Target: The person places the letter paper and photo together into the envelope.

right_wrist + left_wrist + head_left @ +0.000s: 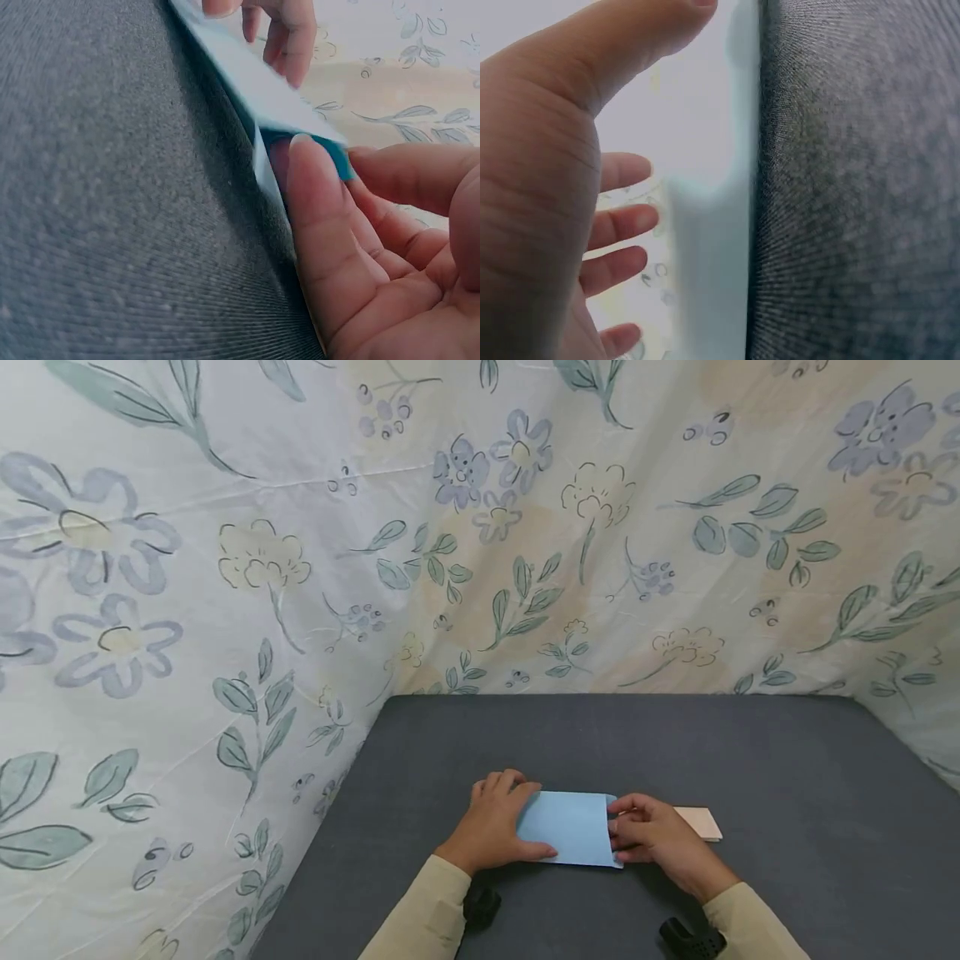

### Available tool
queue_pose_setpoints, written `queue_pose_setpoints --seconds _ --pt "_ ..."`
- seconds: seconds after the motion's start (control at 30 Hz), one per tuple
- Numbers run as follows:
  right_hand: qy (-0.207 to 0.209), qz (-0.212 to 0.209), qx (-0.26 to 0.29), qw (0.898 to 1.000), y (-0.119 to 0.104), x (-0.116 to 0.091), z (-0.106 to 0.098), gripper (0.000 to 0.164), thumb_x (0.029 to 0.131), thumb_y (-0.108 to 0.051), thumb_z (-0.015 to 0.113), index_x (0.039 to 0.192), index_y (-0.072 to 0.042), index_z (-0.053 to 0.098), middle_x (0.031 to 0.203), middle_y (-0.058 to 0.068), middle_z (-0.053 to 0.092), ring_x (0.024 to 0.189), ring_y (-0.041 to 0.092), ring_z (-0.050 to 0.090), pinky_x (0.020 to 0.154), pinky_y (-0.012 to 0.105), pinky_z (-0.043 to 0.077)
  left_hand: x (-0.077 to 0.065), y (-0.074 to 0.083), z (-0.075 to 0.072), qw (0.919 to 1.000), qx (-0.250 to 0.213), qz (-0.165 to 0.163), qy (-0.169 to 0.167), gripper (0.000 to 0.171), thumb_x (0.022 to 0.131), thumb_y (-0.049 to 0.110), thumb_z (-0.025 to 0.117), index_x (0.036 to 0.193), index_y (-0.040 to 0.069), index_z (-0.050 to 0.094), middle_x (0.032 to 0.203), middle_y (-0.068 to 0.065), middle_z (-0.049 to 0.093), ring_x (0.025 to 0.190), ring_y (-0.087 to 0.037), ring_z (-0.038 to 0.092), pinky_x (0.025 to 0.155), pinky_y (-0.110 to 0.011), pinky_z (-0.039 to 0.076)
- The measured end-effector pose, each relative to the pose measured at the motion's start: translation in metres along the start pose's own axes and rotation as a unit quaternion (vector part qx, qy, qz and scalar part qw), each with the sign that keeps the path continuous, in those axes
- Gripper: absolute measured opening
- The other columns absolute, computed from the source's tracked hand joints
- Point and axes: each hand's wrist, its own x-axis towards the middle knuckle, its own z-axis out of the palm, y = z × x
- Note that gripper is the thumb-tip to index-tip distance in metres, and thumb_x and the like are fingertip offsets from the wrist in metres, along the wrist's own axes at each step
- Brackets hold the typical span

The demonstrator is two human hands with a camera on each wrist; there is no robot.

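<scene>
A light blue envelope (570, 828) lies on the dark table, its mouth facing right. My left hand (498, 822) spreads over its left end, thumb along the near edge and fingers towards the far edge. In the left wrist view the left thumb (622, 45) lies across the pale paper, the other fingers stretched out past it. At the mouth, my right hand (660, 839) holds the right end with bent fingers. The right wrist view shows the right thumb (315, 176) at the gaping mouth and another fingertip by the envelope's darker blue corner (343, 159).
A pale peach card or paper stack (699, 823) lies just right of the envelope, partly behind the right hand. The dark grey table (600, 739) reaches back to a hanging floral cloth (525, 568), which also runs along the left side.
</scene>
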Motion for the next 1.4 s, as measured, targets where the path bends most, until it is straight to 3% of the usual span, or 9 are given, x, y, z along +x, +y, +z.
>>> queue_pose_setpoints --seconds 0.1,0.33,0.73,0.9,1.1,1.4 --pt "-0.016 -0.002 0.008 1.000 -0.001 0.001 -0.002 0.043 0.111 -0.014 0.064 0.142 0.013 0.053 0.115 0.018 0.072 0.102 0.032 0.075 0.082 0.044 0.063 0.001 0.000 -0.001 0.9997 -0.015 -0.007 -0.018 0.100 0.079 0.079 0.084 0.157 0.021 0.061 0.149 -0.001 0.050 0.136 -0.024 0.044 0.112 -0.059 0.036" --pt "-0.033 0.000 0.018 0.999 -0.003 0.002 -0.001 0.044 0.111 -0.015 0.064 0.143 0.013 0.053 0.119 0.018 0.073 0.106 0.032 0.075 0.084 0.043 0.063 0.002 -0.002 -0.001 0.9947 -0.030 -0.021 -0.096 0.118 0.074 0.083 0.085 0.167 0.023 0.047 0.159 0.003 0.045 0.146 -0.024 0.037 0.119 -0.063 0.028" --pt "-0.027 -0.023 0.051 0.998 -0.009 0.001 -0.004 0.049 0.110 -0.018 0.069 0.145 0.012 0.053 0.125 0.018 0.069 0.115 0.030 0.072 0.093 0.043 0.060 0.002 -0.003 -0.001 0.9931 -0.035 -0.040 -0.104 0.120 0.072 0.084 0.085 0.166 0.019 0.048 0.151 -0.001 0.044 0.139 -0.022 0.039 0.119 -0.057 0.027" --pt "0.036 -0.028 0.022 0.999 -0.010 -0.001 -0.011 0.050 0.110 -0.025 0.070 0.145 0.009 0.056 0.130 0.023 0.068 0.114 0.033 0.072 0.092 0.041 0.061 0.001 -0.004 -0.002 0.9935 -0.047 -0.040 -0.095 0.120 0.072 0.082 0.086 0.166 0.018 0.048 0.150 -0.003 0.044 0.138 -0.023 0.039 0.120 -0.055 0.027" --pt "0.129 -0.027 -0.017 0.991 -0.011 -0.007 -0.031 0.050 0.111 -0.030 0.070 0.143 0.008 0.059 0.128 0.021 0.070 0.108 0.028 0.073 0.089 0.036 0.061 -0.001 -0.002 -0.002 0.9943 -0.048 -0.041 -0.087 0.120 0.072 0.082 0.086 0.166 0.018 0.049 0.149 -0.003 0.044 0.136 -0.023 0.040 0.119 -0.054 0.029" --pt "0.183 -0.004 -0.043 0.982 -0.010 -0.012 -0.057 0.050 0.112 -0.029 0.067 0.146 0.007 0.057 0.125 0.010 0.072 0.104 0.019 0.073 0.085 0.034 0.061 -0.002 0.001 -0.002 0.9958 -0.038 -0.041 -0.072 0.117 0.072 0.082 0.087 0.164 0.018 0.052 0.145 -0.002 0.046 0.132 -0.021 0.042 0.118 -0.053 0.030"
